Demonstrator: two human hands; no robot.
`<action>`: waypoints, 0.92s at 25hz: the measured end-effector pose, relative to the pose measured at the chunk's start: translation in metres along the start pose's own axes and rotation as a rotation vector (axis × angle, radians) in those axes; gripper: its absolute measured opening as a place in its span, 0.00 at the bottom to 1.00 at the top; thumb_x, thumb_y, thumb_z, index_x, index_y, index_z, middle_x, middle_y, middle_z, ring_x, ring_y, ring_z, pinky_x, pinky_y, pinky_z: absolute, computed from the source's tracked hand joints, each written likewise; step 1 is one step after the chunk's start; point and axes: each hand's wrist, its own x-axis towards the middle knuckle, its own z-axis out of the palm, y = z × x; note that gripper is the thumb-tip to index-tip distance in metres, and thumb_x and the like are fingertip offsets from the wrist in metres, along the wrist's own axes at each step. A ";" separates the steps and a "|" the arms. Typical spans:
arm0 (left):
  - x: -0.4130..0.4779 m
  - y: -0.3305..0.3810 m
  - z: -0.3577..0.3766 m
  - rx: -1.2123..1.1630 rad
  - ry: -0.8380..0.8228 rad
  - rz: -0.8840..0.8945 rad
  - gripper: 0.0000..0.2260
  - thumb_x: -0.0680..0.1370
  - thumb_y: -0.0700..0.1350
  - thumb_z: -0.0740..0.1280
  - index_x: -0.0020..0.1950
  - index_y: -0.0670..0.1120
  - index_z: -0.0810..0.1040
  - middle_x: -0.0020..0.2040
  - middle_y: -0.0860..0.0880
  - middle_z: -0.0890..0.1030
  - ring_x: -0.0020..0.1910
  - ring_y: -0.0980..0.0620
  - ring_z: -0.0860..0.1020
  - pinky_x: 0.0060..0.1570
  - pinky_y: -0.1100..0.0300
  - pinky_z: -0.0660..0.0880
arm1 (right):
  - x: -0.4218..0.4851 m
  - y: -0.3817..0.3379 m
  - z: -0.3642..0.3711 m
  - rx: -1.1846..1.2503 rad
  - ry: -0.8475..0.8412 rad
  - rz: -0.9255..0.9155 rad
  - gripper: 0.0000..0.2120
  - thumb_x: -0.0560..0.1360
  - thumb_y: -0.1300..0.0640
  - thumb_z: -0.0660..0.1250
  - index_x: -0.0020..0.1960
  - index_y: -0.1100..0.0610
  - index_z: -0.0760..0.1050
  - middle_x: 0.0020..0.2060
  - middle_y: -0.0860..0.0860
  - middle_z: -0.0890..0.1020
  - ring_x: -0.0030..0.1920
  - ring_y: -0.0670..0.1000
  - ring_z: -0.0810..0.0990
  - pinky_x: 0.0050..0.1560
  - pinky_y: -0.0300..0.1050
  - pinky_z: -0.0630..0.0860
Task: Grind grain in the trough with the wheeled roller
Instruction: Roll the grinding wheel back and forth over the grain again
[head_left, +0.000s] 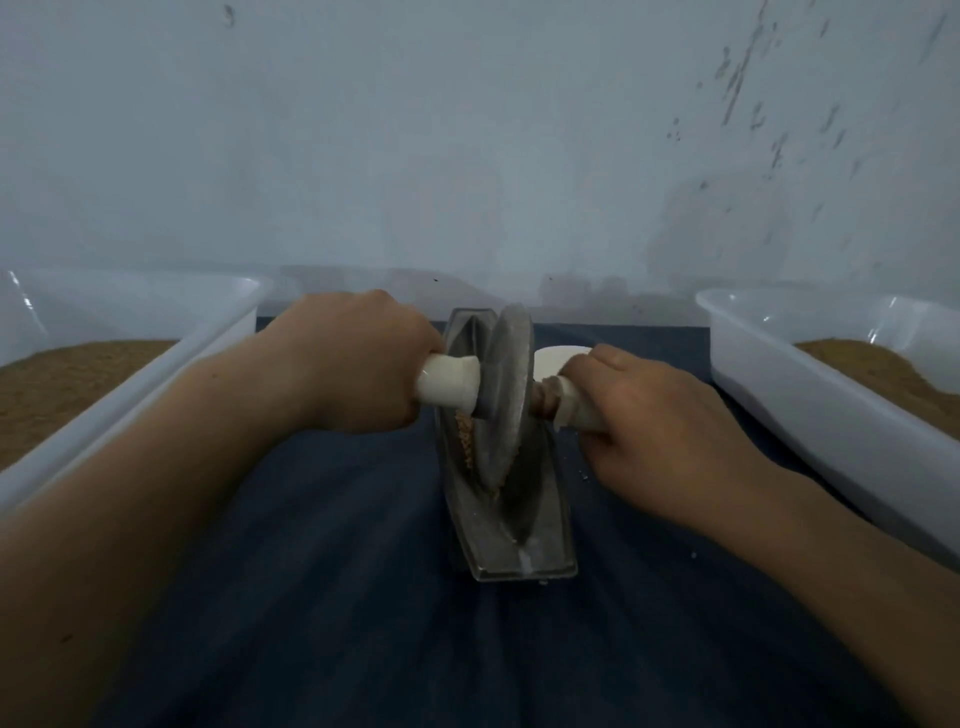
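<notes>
We note: wheeled roller (506, 395) stands upright in the trough (511, 540), over its far half. Left hand (358, 358) wraps the left handle (449, 387), left of the trough; right hand (639, 421) wraps the right handle (574, 410), right of it. Grain (465, 439) lies inside the trough, against the roller.

- The left hand (358, 358) is closed in a fist around the left handle (448, 387) of the wheeled roller (506, 395), with the back of the hand turned up.
- The right hand (654, 421) grips the right handle (574, 408); its fingers (597, 364) are curled over the handle from above.
- The left forearm (156, 493) and the right forearm (831, 545) are bare. They come in from the lower corners and point toward each other.
- The left hand is a little farther from the body than the right hand.
</notes>
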 end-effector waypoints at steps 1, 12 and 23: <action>-0.002 0.002 -0.001 -0.054 -0.087 0.019 0.10 0.67 0.53 0.69 0.35 0.60 0.67 0.33 0.58 0.72 0.31 0.60 0.70 0.32 0.59 0.68 | 0.000 0.000 -0.002 -0.008 -0.043 0.000 0.12 0.70 0.57 0.67 0.48 0.46 0.66 0.43 0.41 0.71 0.42 0.52 0.74 0.34 0.47 0.70; 0.038 0.005 0.029 0.010 -0.115 -0.053 0.08 0.71 0.54 0.69 0.48 0.55 0.77 0.39 0.55 0.77 0.39 0.51 0.78 0.42 0.52 0.79 | 0.040 0.033 0.037 -0.095 -0.112 0.041 0.12 0.71 0.47 0.69 0.41 0.45 0.65 0.31 0.42 0.69 0.30 0.44 0.66 0.28 0.42 0.57; 0.064 -0.002 0.052 0.082 0.116 -0.235 0.07 0.73 0.51 0.67 0.50 0.56 0.79 0.37 0.52 0.71 0.35 0.47 0.72 0.36 0.54 0.69 | 0.096 0.036 0.054 -0.082 -0.182 0.125 0.12 0.74 0.51 0.68 0.36 0.46 0.67 0.33 0.45 0.73 0.37 0.51 0.76 0.33 0.44 0.69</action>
